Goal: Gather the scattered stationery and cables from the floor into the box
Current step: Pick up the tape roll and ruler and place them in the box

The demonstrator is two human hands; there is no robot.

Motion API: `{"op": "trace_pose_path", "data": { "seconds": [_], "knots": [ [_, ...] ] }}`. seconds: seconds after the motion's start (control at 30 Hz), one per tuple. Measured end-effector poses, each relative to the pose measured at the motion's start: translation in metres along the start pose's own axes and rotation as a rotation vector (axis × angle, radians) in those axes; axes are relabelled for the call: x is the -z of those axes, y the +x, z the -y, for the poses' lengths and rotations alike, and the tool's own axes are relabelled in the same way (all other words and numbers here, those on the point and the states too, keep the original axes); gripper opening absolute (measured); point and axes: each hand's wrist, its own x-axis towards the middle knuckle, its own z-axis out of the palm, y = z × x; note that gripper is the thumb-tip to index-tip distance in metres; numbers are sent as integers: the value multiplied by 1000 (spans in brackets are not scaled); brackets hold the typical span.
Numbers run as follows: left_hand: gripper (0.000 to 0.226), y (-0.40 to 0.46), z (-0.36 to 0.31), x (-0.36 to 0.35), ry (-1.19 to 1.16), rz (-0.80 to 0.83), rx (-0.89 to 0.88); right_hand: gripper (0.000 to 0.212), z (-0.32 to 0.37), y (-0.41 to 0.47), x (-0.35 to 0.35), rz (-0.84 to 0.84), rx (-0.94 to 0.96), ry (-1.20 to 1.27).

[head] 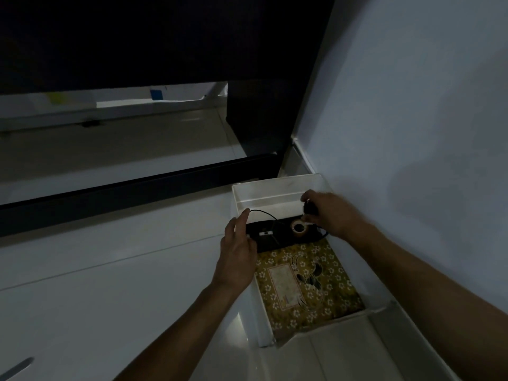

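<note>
Head view, dim light: a white rectangular box sits on the pale tiled floor close against the wall, just in front of a dark furniture frame. Inside the box, a yellow-brown floral notebook lies flat in the near half. Beyond it lies a black flat item with a roll of tape resting on top. The person's right hand is over the far right of the box, fingers curled around a small black object, seemingly a plug. A thin black cable arcs over the box toward the left hand, which hovers at the left rim, fingers straight and loosely together, fingertips touching the cable.
</note>
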Motion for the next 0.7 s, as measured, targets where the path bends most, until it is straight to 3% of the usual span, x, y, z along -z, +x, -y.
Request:
{"op": "trace_pose_path", "data": {
  "seconds": [0.07, 0.3, 0.6, 0.7],
  "knots": [
    [58, 0, 0, 1, 1, 1, -1, 44, -5, -1, -12, 44, 36, -168],
    [57, 1, 1, 0, -27, -1, 16, 39, -11, -5, -22, -44, 56, -452],
    [57, 1, 3, -1, -14, -11, 9, 32, -8, -4, -20, 129, 79, -641],
    [56, 1, 3, 0, -5, -3, 2, 24, -3, -6, -18, 64, 60, -717]
  ]
}}
